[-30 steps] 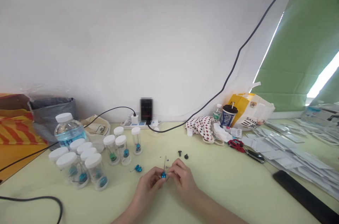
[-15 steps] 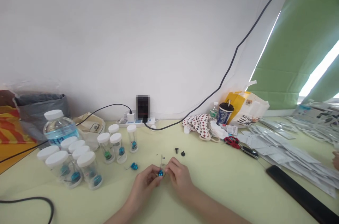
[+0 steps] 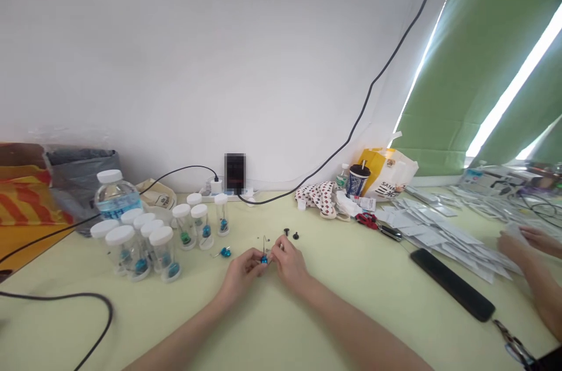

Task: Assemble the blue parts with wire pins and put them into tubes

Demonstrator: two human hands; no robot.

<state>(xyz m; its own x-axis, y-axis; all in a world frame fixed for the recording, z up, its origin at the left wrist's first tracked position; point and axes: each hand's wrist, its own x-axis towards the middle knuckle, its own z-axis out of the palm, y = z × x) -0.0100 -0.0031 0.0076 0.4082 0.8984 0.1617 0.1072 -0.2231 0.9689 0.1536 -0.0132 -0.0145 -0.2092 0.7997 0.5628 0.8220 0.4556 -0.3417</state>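
Between the thumb and fingers of my left hand (image 3: 243,272) sits a small shiny blue part (image 3: 264,260) with a thin bent wire standing up from it. My right hand (image 3: 290,264) is closed in a pinch right beside that part; what its fingertips hold is too small to make out. A second blue part (image 3: 225,252) with a wire lies on the table to the left. Two small black pieces, one a black knob (image 3: 295,236) and one a black screw-like piece (image 3: 286,232), lie beyond my right hand.
Several white-capped clear jars (image 3: 161,236) holding blue or green parts stand left, by a water bottle (image 3: 116,198). Right are a black bar (image 3: 452,284), scissors (image 3: 511,344), white packets (image 3: 443,236) and another person's hand (image 3: 516,245). A black cable (image 3: 342,146) hangs across the wall.
The view has shifted, bringing more of the right side into sight, including scissors and another person's hands and forearms. My two hands stay together at the blue part in nearly the same pose.
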